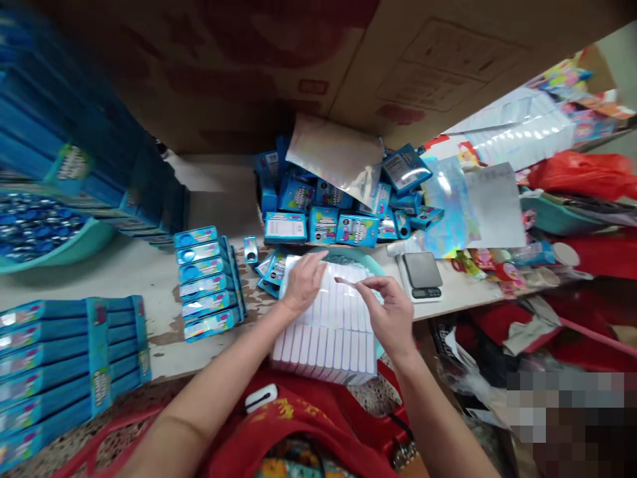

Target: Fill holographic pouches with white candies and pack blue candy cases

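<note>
In front of me a block of narrow white boxes (323, 348) stands in rows, with a glossy clear film (331, 302) over part of its top. My left hand (304, 282) rests at the block's far left side, fingers stretched out and holding nothing that I can see. Above the block's right side, my right hand (391, 312) is closed in a pinch between thumb and forefinger. A thin strip (347, 282) with a darker end sticks out of that pinch toward the left; its exact kind is unclear. Under the block shows the rim of a light teal basin (382, 265).
Blue printed boxes (323, 224) lie heaped behind the block, a silvery sheet (336, 156) on top. Stacked blue boxes (206, 282) and a teal bowl (92, 242) stand left. A small scale (422, 271) sits right. A large carton (318, 66) overhangs the back.
</note>
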